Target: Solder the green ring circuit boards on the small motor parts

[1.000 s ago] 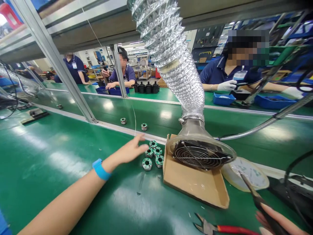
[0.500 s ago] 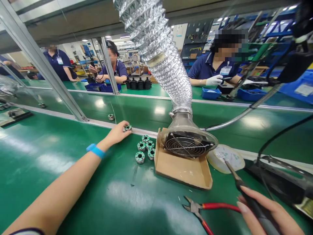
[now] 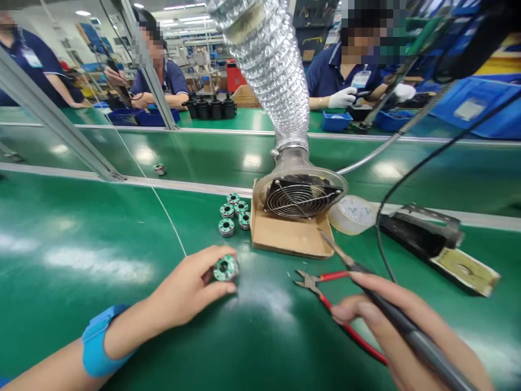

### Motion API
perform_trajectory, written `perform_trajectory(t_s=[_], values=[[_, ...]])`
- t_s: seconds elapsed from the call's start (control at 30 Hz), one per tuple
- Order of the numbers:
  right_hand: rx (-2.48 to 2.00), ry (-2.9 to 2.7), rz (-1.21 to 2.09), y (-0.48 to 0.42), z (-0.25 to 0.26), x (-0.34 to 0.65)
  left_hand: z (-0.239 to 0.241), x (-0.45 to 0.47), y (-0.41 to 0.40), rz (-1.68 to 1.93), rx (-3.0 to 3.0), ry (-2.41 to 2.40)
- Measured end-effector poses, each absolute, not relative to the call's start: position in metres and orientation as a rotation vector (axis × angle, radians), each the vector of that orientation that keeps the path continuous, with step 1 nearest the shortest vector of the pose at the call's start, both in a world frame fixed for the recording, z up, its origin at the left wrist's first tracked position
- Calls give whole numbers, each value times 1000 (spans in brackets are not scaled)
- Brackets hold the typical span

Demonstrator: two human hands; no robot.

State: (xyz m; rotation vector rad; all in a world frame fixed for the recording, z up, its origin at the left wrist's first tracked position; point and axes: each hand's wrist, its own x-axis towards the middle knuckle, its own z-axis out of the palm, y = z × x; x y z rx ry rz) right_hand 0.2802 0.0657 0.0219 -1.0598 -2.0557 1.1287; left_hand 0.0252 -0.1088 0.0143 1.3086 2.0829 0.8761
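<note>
My left hand (image 3: 183, 290), with a blue band at the wrist, grips a small round motor stator (image 3: 226, 267) between thumb and fingers, its green circuit-board face up. In my right hand (image 3: 431, 320) is a soldering iron (image 3: 427, 347), its metal tip pointing up and left over the edge of a cardboard tray (image 3: 288, 239). Red-handled diagonal cutters (image 3: 310, 281) lie partly under my right hand, jaws apart. Several more stators (image 3: 226, 227) stand grouped left of the tray. A thin pale wire (image 3: 163, 206) slants down toward my left hand.
A fume-extractor fan (image 3: 303, 196) on a foil duct (image 3: 280, 81) sits over the tray. To its right are a tape roll (image 3: 353, 213) and an iron stand (image 3: 415, 228) with a yellow sponge (image 3: 466, 267). Another stator (image 3: 159, 169) stands beyond the rail. Co-workers sit across.
My left hand has come back from the rail toward me, bringing the stator. My right hand and the soldering iron have shifted left, over the cutters' handles. The view has tilted down.
</note>
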Motion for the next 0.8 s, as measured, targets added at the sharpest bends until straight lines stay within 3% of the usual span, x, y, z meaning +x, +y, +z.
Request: perform_trajectory(t_s=[0.13, 0.47, 0.8], values=[[-681, -2106, 1317, 56, 34, 264, 25, 67, -81, 948, 1367, 1761], [-593, -2086, 1647, 58, 28, 256, 23, 89, -58, 918, 1479, 1565], [-543, -2093, 1581, 51, 27, 245, 19, 88, -61, 936, 1496, 1577]])
